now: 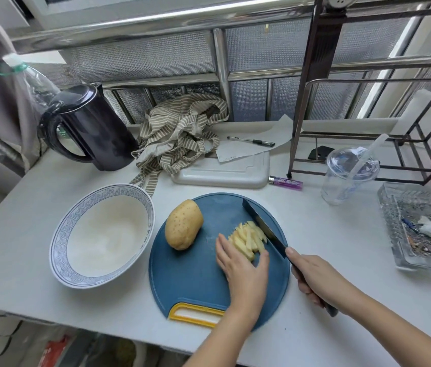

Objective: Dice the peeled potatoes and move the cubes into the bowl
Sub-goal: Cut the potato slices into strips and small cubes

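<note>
A round blue cutting board (195, 276) lies in front of me. On its right half sits a pile of pale potato strips (248, 238). My left hand (243, 268) cups the near side of the pile, fingers and thumb around it. My right hand (314, 276) grips the handle of a dark knife (264, 226), whose blade lies against the pile's right side. A whole potato (183, 224) rests on the board's left part. The white bowl with a blue patterned rim (58, 234) stands left of the board and holds nothing.
A black kettle (90, 128) and a striped cloth (180, 133) stand behind the bowl. A white board (222, 173), a purple lighter (285, 183), a plastic cup (346, 176), a metal rack (367, 128) and a glass tray (426, 229) lie to the right.
</note>
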### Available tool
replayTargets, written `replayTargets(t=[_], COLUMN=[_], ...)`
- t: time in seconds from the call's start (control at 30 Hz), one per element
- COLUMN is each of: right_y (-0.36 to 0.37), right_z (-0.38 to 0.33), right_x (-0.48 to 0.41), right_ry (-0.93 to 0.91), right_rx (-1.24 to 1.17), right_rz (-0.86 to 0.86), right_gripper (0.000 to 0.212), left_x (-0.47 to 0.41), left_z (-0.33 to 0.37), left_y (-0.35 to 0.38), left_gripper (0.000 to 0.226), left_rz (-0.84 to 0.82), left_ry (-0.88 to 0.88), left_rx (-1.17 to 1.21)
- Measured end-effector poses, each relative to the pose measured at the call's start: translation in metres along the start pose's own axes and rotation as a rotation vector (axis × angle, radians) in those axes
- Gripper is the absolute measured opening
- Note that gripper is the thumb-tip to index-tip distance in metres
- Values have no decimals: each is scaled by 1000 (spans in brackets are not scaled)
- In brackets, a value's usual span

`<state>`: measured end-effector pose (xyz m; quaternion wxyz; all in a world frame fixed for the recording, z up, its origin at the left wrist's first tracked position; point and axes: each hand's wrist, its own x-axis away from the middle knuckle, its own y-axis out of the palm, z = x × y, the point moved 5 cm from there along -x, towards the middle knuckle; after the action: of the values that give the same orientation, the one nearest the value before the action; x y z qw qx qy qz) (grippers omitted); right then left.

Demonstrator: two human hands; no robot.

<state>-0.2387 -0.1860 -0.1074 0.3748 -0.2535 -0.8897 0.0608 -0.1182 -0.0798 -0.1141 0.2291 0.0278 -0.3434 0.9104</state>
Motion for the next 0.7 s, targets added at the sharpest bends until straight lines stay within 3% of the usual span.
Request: replayTargets(t=[0.23, 0.53, 0.7], right_y=[18, 8, -4], right_z=[6, 5, 4], right_x=[7, 7, 4], right_ry=[61, 76, 82], right_rx=[-232, -234, -175], right_rz=[-81, -112, -109], right_gripper=[53, 53, 53], left_x=[-10, -25, -36], left_z=[9, 12, 12], left_y=[23, 27, 26], left_gripper=[91, 89, 93], left_rz=[99, 180, 214], left_ry=[18, 80, 250], left_rx=[60, -87, -244])
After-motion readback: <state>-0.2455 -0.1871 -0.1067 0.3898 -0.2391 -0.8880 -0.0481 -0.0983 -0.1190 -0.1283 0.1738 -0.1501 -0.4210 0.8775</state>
